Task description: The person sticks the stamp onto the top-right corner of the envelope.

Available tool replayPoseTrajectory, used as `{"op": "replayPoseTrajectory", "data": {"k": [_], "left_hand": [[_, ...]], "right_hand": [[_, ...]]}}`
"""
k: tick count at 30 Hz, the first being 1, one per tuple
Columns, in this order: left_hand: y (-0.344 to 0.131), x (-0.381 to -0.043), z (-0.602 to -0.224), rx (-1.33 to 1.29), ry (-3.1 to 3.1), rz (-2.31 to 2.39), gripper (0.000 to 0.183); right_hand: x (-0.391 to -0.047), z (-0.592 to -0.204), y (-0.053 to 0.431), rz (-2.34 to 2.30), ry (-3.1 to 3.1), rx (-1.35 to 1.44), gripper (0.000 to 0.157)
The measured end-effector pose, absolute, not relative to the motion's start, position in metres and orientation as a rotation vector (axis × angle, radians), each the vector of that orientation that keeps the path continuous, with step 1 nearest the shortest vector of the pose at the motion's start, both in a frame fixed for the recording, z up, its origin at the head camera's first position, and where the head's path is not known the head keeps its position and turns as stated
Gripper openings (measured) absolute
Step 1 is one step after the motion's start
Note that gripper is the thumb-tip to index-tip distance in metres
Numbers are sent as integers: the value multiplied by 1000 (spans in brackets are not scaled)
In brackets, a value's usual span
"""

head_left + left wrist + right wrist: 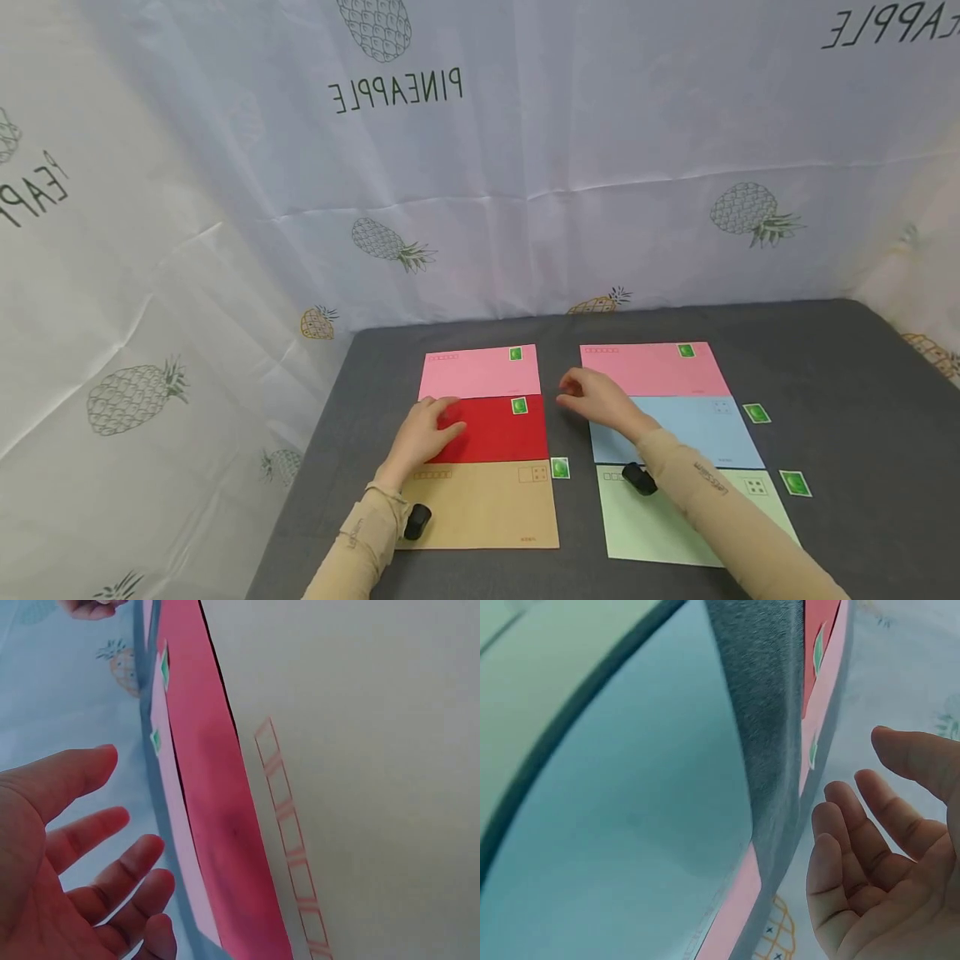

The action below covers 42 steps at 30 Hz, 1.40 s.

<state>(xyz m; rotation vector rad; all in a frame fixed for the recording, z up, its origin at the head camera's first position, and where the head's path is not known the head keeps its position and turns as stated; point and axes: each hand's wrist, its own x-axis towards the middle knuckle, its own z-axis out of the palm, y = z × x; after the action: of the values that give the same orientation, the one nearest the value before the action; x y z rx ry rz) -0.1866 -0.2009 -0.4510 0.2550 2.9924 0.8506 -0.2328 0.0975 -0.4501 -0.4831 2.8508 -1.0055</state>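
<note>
Head: empty left hand, loosely spread, at red envelope toward left edge of table | Left wrist: envelope likely light, creasable, best taken by corners | Right wrist: right hand, half-curled, empty, near blue envelope

On my feed I see a dark grey, felt-like tabletop; behind the tabletop hangs a creased, bluish-white fabric curtain printed with pineapples and mirrored dark lettering; whiter fabric hangs left of the tabletop.
</note>
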Motion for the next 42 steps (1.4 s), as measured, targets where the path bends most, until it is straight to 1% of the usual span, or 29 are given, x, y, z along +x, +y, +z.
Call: {"op": "replayPoseTrajectory", "data": {"k": [13,21,26,34,42], "left_hand": [[-166,-195,-447,369,2963,842,45],[-133,-204,-444,537,2936,796,41],[-116,-205,-443,599,2923,786,40],[-90,-203,-440,717,2904,730,40],[-66,-201,-445,766,2864,711,38]], "right_hand": [[-230,-454,123,-1056,2829,-480,19],[-226,-456,133,-1080,2867,-477,18],[-223,-458,142,-1079,2880,-472,18],[-220,-461,159,-1075,2898,-413,19],[-213,-464,176,-1054,2899,-329,24]]}}
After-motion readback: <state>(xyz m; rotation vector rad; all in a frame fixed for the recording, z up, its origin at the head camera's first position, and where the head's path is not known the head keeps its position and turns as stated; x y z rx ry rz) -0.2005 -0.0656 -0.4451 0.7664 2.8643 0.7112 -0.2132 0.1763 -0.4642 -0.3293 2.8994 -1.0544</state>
